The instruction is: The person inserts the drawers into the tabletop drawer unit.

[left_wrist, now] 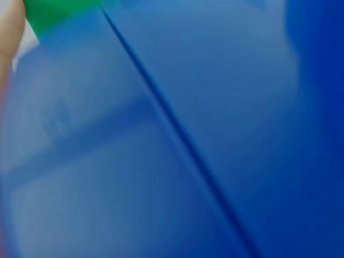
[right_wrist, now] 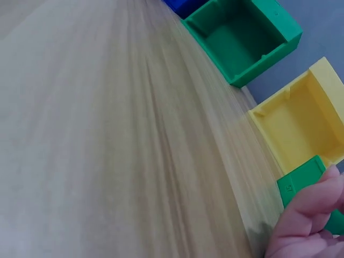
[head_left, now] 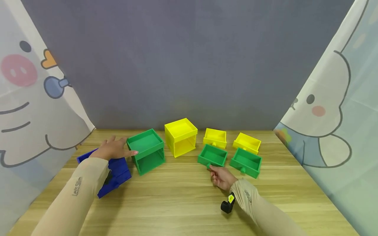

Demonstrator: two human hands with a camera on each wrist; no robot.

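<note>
My left hand [head_left: 113, 149] reaches over the blue drawer box [head_left: 118, 170], its fingers extended and its thumb at the near left top edge of the green drawer box [head_left: 146, 143]. That green box faces forward with its front uncovered. In the left wrist view a blue panel [left_wrist: 80, 204] fills nearly everything, with a finger at the left edge. My right hand [head_left: 222, 178] pinches the round knob of a small green drawer [head_left: 212, 156], which sits on the table. The right wrist view shows the curled fingers [right_wrist: 312, 209] beside this drawer.
A yellow drawer box [head_left: 180, 128] stands right of the green one. Two yellow drawers [head_left: 215, 136] [head_left: 247, 143] lie behind the green drawers. Another green drawer [head_left: 246, 162] sits right of my right hand. Behind the wooden table [head_left: 165, 203] rises a grey panel [head_left: 189, 65].
</note>
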